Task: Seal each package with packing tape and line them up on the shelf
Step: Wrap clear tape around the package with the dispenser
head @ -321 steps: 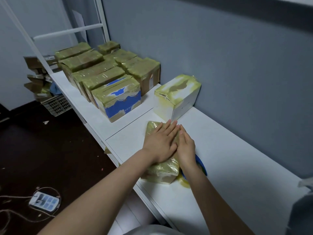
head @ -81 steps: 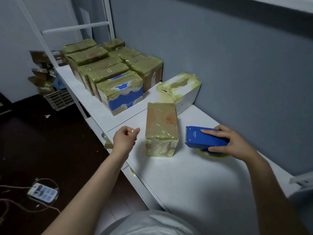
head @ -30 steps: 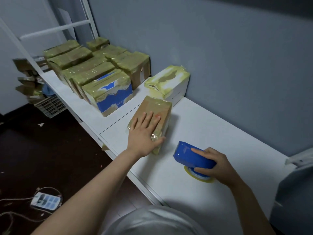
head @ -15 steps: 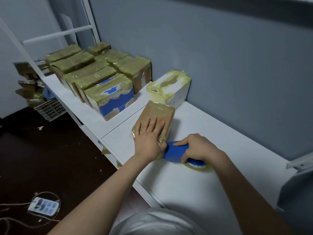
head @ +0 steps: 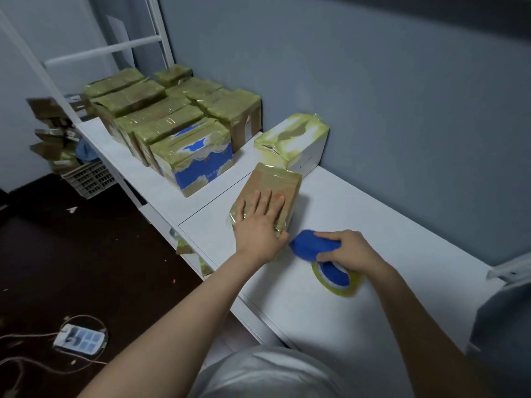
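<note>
No text legible anywhere, faint pale print on the blue side of the blue-and-white package (head: pixel 204 175) left of centre, too blurred and small to read

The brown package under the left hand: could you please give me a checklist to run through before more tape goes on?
1. Steadying: the left hand lies flat on top of the brown package. Ok.
2. Tool in hand: the right hand grips the tape dispenser. Ok.
3. Dispenser nose at the package's near end: close, but contact is blurred. Cannot tell.
4. Tape left: a yellowish tape roll shows. Ok.
5. Free tape end ready: hidden. Cannot tell.
</note>
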